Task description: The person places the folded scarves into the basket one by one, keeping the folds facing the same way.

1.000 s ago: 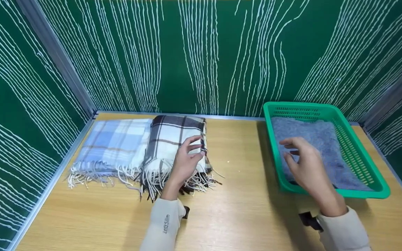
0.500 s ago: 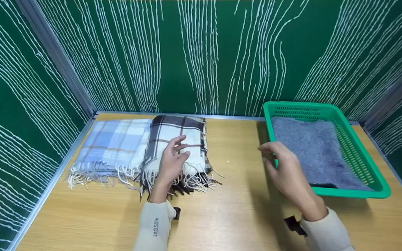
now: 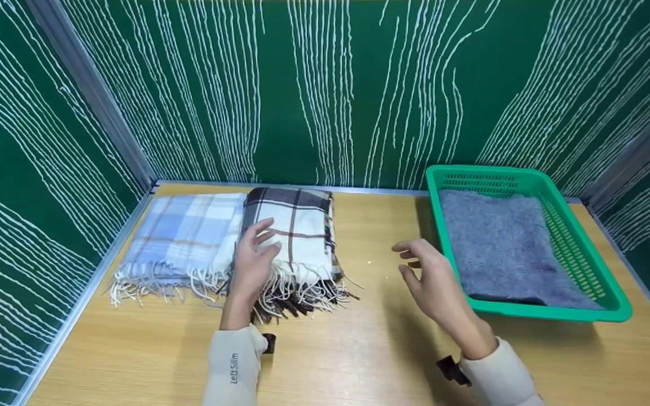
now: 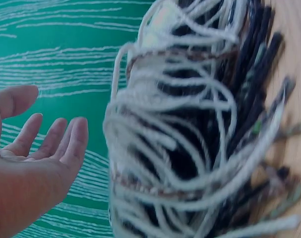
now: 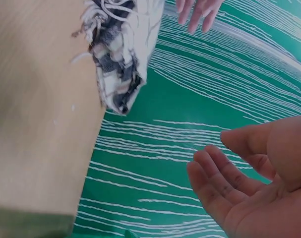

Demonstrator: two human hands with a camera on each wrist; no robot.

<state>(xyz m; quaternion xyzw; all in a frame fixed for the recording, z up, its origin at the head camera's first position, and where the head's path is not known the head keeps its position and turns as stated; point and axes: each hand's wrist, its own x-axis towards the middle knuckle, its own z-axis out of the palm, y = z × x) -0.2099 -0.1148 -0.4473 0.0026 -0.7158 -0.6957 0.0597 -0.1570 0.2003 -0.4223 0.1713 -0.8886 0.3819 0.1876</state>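
looks like some kinda lab booth, though i can't tell what's beyond it. wood-look tabletop (image 3: 359, 349) boxed in by green panels (image 3: 277, 113) with squiggly white lines, grey corner posts (image 3: 90, 84), plus black gear (image 3: 452, 370) worn at both wrists.

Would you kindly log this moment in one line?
left hand: empty, above brown-white plaid scarf; right hand: empty, beside green basket; gray cloth: inside basket

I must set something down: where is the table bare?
Bare table: between the sleeves; also, specks aside, between brown-and-white plaid blanket and green basket, though the right hand hovers there. Crowded: back left, where the blue plaid blanket adjoins.
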